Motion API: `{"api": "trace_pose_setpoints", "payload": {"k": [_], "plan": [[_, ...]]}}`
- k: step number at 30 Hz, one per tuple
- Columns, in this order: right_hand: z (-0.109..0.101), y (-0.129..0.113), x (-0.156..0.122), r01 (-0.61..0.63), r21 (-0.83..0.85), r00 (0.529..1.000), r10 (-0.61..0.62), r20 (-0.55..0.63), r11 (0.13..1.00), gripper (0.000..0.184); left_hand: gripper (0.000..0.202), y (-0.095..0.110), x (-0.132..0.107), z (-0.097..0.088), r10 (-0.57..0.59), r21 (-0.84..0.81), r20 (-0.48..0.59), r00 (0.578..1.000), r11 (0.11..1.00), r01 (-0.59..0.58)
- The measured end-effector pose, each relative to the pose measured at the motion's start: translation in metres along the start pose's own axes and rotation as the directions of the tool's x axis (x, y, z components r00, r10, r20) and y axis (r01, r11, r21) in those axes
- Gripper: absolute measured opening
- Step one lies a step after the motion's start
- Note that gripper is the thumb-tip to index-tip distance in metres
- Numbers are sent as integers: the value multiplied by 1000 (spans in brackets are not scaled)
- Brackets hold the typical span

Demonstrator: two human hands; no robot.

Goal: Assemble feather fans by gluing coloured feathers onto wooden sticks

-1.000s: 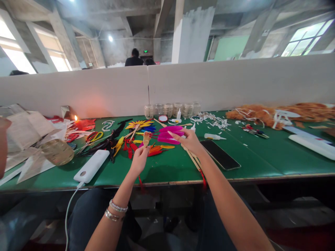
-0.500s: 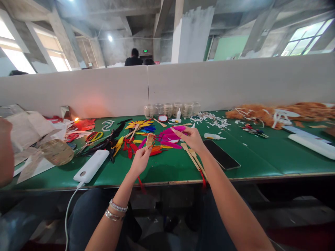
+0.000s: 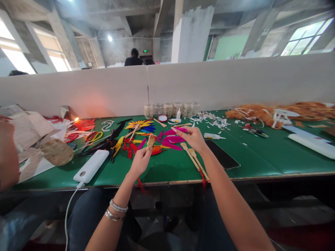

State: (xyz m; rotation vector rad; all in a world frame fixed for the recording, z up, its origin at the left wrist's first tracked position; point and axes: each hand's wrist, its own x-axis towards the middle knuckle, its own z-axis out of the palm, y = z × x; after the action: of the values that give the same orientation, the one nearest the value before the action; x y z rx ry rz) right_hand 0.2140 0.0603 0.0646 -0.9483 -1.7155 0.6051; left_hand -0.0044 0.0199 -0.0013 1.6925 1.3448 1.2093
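Note:
My left hand [image 3: 140,161] is closed on a small wooden fan handle [image 3: 150,141], held upright above the green table [image 3: 251,164]. My right hand [image 3: 192,137] pinches a magenta feather [image 3: 180,129] over a pile of pink feathers [image 3: 171,140]. Red, yellow and orange feathers [image 3: 131,143] lie just left of the pile. Behind them lies a finished fan of yellow and blue feathers [image 3: 141,124]. Two wooden sticks with a red tassel [image 3: 195,159] lie under my right wrist.
A black phone [image 3: 220,154] lies right of my hand, a white power bank [image 3: 91,166] with a cable to the left. Glue bottles [image 3: 214,136], small jars [image 3: 171,109], scissors [image 3: 94,136], a lit candle [image 3: 76,120], papers [image 3: 28,132] and orange fluff [image 3: 261,113] crowd the table. Another person's arm [image 3: 6,153] shows at left.
My right hand has drawn back from the pink pile and lifted one magenta feather. The left hand has raised the wooden handle slightly and shifted right.

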Motion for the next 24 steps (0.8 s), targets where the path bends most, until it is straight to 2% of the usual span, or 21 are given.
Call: {"api": "trace_pose_setpoints", "payload": {"k": [9, 17, 19, 21, 24], "plan": [[2, -4, -1, 20, -56, 999, -23, -49, 998, 27, 35, 0, 0, 0, 6, 1, 1, 1000, 1000, -6], [3, -3, -2, -45, 28, 997, 46, -59, 999, 33, 35, -1, 1, 1, -9, -79, -5, 1000, 997, 9], [2, -2, -2, -68, 48, 997, 70, -24, 996, 38, 35, -3, 3, 1, -36, -159, -3, 999, 987, 35], [2, -3, -3, -95, 51, 994, 92, 61, 994, 43, 35, -4, 6, 1, -70, -251, 0, 998, 966, 68], [5, -7, -5, -128, 36, 982, 122, 145, 991, 44, 34, -4, 8, 1, -93, -318, -8, 996, 944, 86]]}}
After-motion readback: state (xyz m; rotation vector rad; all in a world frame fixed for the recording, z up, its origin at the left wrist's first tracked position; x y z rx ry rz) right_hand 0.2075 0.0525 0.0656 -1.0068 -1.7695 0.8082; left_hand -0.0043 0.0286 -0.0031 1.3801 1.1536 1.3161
